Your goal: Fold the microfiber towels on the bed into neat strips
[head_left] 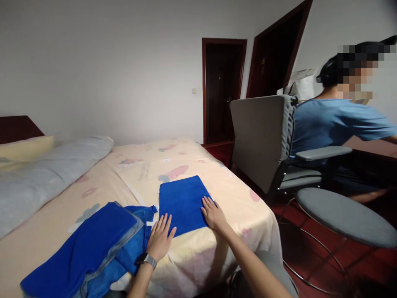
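Observation:
A flat blue rectangle of folded cloth [182, 198] lies near the front edge of the bed. My left hand [161, 236], a watch on its wrist, rests with fingers spread at the cloth's near left corner. On its right edge lies my right hand [213, 213], fingers stretched out flat. Neither hand grips anything. Left of my left hand is a loose heap of blue fabric [89, 244] with a greyish-blue border, partly folded over itself. A small white tag [150, 224] shows between the heap and the folded cloth.
The bed has a peach patterned sheet [124, 165], with a rolled grey quilt [62, 174] at left. To the right, a person in a blue shirt [328, 120] sits on a grey chair [257, 140], near a round grey stool [347, 215]. A dark door [221, 91] stands behind.

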Demonstrator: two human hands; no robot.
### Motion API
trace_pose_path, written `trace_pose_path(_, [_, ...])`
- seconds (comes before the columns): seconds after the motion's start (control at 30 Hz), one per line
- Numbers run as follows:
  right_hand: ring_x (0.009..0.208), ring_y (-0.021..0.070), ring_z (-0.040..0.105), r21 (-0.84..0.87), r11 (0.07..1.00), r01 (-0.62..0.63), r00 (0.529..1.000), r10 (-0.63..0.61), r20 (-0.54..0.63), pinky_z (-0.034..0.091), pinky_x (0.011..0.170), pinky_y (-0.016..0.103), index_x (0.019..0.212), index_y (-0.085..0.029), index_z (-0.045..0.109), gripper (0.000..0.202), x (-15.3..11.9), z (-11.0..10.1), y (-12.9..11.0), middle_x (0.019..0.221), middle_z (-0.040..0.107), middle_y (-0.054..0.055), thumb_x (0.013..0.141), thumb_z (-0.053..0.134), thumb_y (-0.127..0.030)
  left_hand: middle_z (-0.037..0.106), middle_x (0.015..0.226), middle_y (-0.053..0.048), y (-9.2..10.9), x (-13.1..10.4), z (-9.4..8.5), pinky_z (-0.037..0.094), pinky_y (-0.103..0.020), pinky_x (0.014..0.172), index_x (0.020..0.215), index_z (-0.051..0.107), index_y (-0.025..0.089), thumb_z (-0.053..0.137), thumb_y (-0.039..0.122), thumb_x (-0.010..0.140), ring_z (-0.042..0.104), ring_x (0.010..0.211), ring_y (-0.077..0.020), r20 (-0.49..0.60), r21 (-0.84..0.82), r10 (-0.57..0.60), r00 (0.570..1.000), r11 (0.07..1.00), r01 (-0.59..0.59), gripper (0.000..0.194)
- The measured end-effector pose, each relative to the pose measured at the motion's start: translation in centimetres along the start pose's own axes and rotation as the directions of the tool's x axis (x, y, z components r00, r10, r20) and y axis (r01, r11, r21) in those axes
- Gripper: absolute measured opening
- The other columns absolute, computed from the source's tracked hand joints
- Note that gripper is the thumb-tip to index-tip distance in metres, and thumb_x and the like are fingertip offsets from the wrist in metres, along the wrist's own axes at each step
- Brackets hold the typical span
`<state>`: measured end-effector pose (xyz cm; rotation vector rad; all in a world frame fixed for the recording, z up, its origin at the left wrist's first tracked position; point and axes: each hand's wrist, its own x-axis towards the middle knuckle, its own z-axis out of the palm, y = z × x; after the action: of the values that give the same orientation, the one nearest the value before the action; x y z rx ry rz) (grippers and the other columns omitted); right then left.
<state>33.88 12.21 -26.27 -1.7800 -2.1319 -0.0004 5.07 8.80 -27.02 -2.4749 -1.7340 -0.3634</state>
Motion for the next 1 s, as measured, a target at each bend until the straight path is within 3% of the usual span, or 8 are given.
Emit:
trace_pose_path(0.13, [0.143,0.0306,0.026,-0.019,0.999,-0.039,0.995,0.038,-0.088,0.022,0.116,0.053,0.146,-0.004,0.039,0.054,-0.8,-0.3,-2.0,0.152,0.033,0.019,0.103,0.025,-0.032,0.044,0.15,-0.013,1.2,0.1,-0.9,0.027,-0.051,0.117,0.144,0.045,0.016,0.035,0.047,0.098,0.038,0.141,-0.0282,-0.088,0.026,0.052,0.995,0.998,-0.05,0.056])
trace_pose_path(0.23, [0.145,0.0259,0.023,0.052,0.988,0.143,0.986,-0.138,-0.094,0.021,0.118,0.046,0.148,-0.007,0.037,0.052,-1.2,0.0,-5.3,0.153,0.032,0.014,0.103,0.023,-0.031,0.046,0.149,-0.011,3.7,1.3,-1.1,0.028,-0.048,0.118,0.142,0.048,0.017,0.034,0.035,0.099,0.038,0.141,-0.026,-0.15,0.014,0.137,0.979,0.991,-0.137,0.048])
trace_pose_path(0.33, [0.145,0.0221,0.024,0.125,0.953,0.276,0.961,-0.276,-0.019,0.023,0.118,0.041,0.149,-0.01,0.036,0.052,-1.4,0.5,-7.1,0.154,0.032,0.01,0.104,0.023,-0.033,0.044,0.151,-0.009,5.2,2.6,-0.5,0.032,-0.047,0.116,0.143,0.047,0.018,0.033,0.029,0.099,0.037,0.141,-0.0248,-0.08,-0.023,0.218,0.973,0.975,-0.221,0.047])
trace_pose_path(0.43, [0.144,0.0234,0.025,0.112,0.965,0.238,0.969,-0.243,0.04,0.023,0.118,0.043,0.149,-0.014,0.036,0.054,-1.5,0.8,-5.3,0.154,0.032,0.009,0.103,0.028,-0.04,0.036,0.155,-0.007,4.5,2.8,0.5,0.032,-0.05,0.115,0.15,0.034,0.024,0.035,0.041,0.1,0.033,0.143,-0.0262,0.007,-0.068,0.245,0.969,0.967,-0.244,0.053])
trace_pose_path(0.6, [0.144,0.0258,0.024,0.016,0.992,0.122,0.986,-0.123,0.108,0.027,0.116,0.046,0.151,-0.016,0.032,0.051,-1.5,-0.2,1.2,0.156,0.026,0.009,0.103,0.031,-0.036,0.029,0.159,-0.003,1.7,1.5,0.6,0.026,-0.047,0.118,0.154,0.016,0.032,0.037,0.052,0.098,0.028,0.145,-0.0242,0.077,-0.149,0.304,0.95,0.945,-0.29,0.063])
trace_pose_path(0.73, [0.142,0.0312,0.03,0.05,0.993,0.109,0.992,-0.112,0.063,0.031,0.114,0.047,0.145,-0.014,0.045,0.05,-2.1,-2.6,3.5,0.154,0.032,0.015,0.1,0.04,-0.037,0.041,0.153,-0.002,0.8,0.5,-1.0,0.035,-0.044,0.114,0.148,0.034,0.035,0.045,0.051,0.095,0.039,0.14,-0.0246,0.08,-0.171,0.245,0.966,0.958,-0.229,0.057])
trace_pose_path(0.87, [0.12,0.0252,0.053,0.231,0.919,0.321,0.94,-0.34,0.044,0.043,0.103,0.035,0.125,-0.026,0.064,0.037,-3.2,-4.8,3.0,0.135,0.055,0.008,0.09,0.058,-0.034,0.065,0.13,-0.004,0.8,-0.4,-3.0,0.049,-0.041,0.1,0.122,0.064,0.03,0.055,0.035,0.092,0.059,0.12,-0.0254,0.029,-0.14,0.213,0.977,0.968,-0.207,0.032])
trace_pose_path(1.0, [0.095,0.0218,0.062,0.223,0.917,0.331,0.93,-0.357,0.084,0.049,0.086,0.031,0.11,-0.026,0.072,0.027,-3.2,-4.5,2.1,0.106,0.067,0.005,0.086,0.061,-0.024,0.07,0.116,-0.006,1.0,-1.4,-3.7,0.052,-0.04,0.095,0.114,0.068,0.023,0.05,0.017,0.092,0.063,0.112,-0.0257,-0.057,-0.079,0.294,0.954,0.951,-0.298,0.029])
